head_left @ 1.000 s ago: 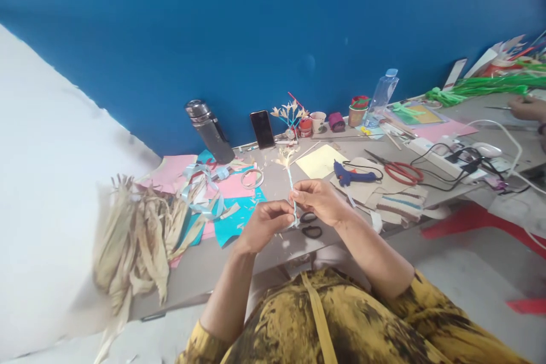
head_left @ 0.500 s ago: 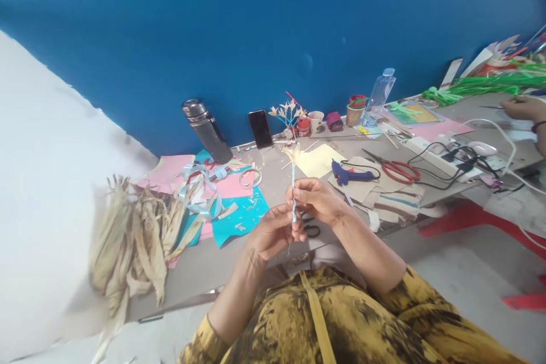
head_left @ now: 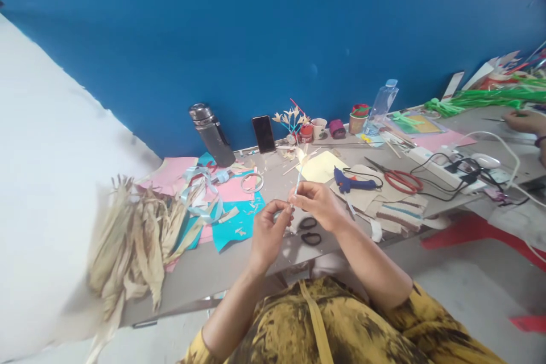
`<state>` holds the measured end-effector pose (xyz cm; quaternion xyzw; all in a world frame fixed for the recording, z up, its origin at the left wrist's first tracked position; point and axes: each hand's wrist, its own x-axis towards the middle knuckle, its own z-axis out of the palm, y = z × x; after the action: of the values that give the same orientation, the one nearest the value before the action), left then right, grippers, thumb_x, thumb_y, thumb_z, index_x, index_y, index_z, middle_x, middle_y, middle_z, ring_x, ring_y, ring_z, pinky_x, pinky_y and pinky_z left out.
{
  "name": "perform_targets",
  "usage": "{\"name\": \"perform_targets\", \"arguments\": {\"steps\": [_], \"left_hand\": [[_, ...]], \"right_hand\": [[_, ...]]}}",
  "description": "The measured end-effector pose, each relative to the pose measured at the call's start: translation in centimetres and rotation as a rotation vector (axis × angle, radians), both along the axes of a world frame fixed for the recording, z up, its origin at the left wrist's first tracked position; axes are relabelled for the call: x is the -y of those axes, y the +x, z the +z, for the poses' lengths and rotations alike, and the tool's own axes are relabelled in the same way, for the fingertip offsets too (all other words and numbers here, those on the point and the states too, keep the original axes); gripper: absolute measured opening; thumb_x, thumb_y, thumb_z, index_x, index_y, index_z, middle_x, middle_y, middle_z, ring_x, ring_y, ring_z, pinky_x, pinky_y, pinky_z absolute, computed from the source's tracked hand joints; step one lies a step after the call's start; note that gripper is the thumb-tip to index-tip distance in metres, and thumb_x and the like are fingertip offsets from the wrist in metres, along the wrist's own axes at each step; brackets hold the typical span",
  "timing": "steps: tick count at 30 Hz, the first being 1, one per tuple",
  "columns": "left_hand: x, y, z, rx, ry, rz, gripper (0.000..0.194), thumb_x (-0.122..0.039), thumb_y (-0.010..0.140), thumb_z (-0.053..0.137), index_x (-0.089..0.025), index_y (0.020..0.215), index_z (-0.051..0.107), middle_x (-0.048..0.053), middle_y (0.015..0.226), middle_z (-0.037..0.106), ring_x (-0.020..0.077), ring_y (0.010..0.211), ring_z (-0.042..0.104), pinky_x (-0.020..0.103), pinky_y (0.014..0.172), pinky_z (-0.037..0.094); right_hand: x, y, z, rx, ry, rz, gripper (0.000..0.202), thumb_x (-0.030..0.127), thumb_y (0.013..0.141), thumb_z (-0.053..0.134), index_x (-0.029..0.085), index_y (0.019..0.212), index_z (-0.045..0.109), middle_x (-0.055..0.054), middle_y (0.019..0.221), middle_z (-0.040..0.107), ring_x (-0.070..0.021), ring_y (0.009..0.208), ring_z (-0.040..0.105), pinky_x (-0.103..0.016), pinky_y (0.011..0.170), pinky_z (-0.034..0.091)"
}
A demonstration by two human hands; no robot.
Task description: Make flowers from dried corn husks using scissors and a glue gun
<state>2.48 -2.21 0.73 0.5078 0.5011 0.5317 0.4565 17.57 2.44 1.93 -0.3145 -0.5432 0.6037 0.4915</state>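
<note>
My right hand (head_left: 318, 203) pinches the stem of a small craft flower (head_left: 301, 159) with a pale, husk-like head and a light blue wrapped stem. The head points up and away from me. Close against it, my left hand (head_left: 271, 227) has thumb and forefinger closed at the stem's lower end; what lies between those fingertips is mostly hidden. Beneath my hands on the table are scissors with black handles (head_left: 310, 232). To the right lie a blue glue gun (head_left: 354, 183) and red-handled scissors (head_left: 401, 181).
Dried corn husks (head_left: 128, 244) hang over the table's left edge, near light blue ribbon (head_left: 205, 216) and blue paper (head_left: 234, 230). A thermos (head_left: 211, 136), phone (head_left: 263, 133) and plastic bottle (head_left: 383, 105) stand along the wall. At right are a power strip (head_left: 439, 165) and another person's hand (head_left: 524, 121).
My left hand has turned and shifted slightly left, its fingertips now at the stem's lower end. The black-handled scissors show more fully. The whole view has shifted slightly.
</note>
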Motion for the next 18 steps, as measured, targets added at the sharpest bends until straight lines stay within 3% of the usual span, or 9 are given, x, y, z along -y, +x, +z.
{"name": "perform_targets", "arguments": {"steps": [2,5,8,11,18], "left_hand": [[-0.02,-0.13,-0.02,0.021,-0.005,-0.013,0.021,-0.035,0.081,0.072,-0.017,0.071,0.068,0.000,0.061,0.062,0.0129,0.060,0.054,0.026,0.065,0.042],[-0.15,-0.35,-0.02,0.279,-0.127,-0.124,0.023,-0.036,0.075,0.078,-0.016,0.071,0.067,0.001,0.062,0.063,0.0122,0.057,0.055,0.027,0.063,0.044],[-0.29,-0.50,0.20,0.527,-0.287,-0.257,0.030,-0.036,0.068,0.086,-0.015,0.070,0.063,0.002,0.069,0.068,0.0119,0.056,0.059,0.027,0.062,0.047],[-0.31,-0.52,0.41,0.645,-0.394,-0.360,0.034,-0.034,0.065,0.089,-0.014,0.070,0.061,0.006,0.079,0.071,0.0137,0.063,0.064,0.028,0.064,0.050],[-0.18,-0.10,0.54,0.802,-0.484,-0.440,0.034,-0.025,0.064,0.091,-0.014,0.085,0.067,-0.002,0.068,0.062,0.0060,0.056,0.054,0.022,0.059,0.049]], "right_hand": [[0.11,-0.06,-0.01,0.016,0.022,-0.043,0.038,0.050,0.069,0.084,0.017,0.069,0.066,0.000,0.067,0.063,-0.0110,0.060,0.050,-0.024,0.057,0.040],[0.03,0.16,-0.11,-0.016,-0.009,-0.029,0.037,0.049,0.069,0.084,0.016,0.068,0.068,0.000,0.065,0.062,-0.0087,0.054,0.044,-0.023,0.051,0.036],[-0.08,0.44,-0.11,-0.101,-0.099,0.077,0.037,0.047,0.067,0.086,0.015,0.069,0.069,0.000,0.064,0.062,-0.0075,0.050,0.044,-0.022,0.047,0.035],[-0.06,0.55,0.11,-0.172,-0.207,0.207,0.037,0.046,0.066,0.088,0.015,0.071,0.068,-0.001,0.065,0.064,-0.0100,0.049,0.052,-0.023,0.044,0.044],[-0.48,0.79,0.38,-0.205,-0.232,0.368,0.036,0.045,0.070,0.087,0.013,0.076,0.071,-0.003,0.064,0.069,-0.0155,0.054,0.065,-0.026,0.049,0.052]]}}
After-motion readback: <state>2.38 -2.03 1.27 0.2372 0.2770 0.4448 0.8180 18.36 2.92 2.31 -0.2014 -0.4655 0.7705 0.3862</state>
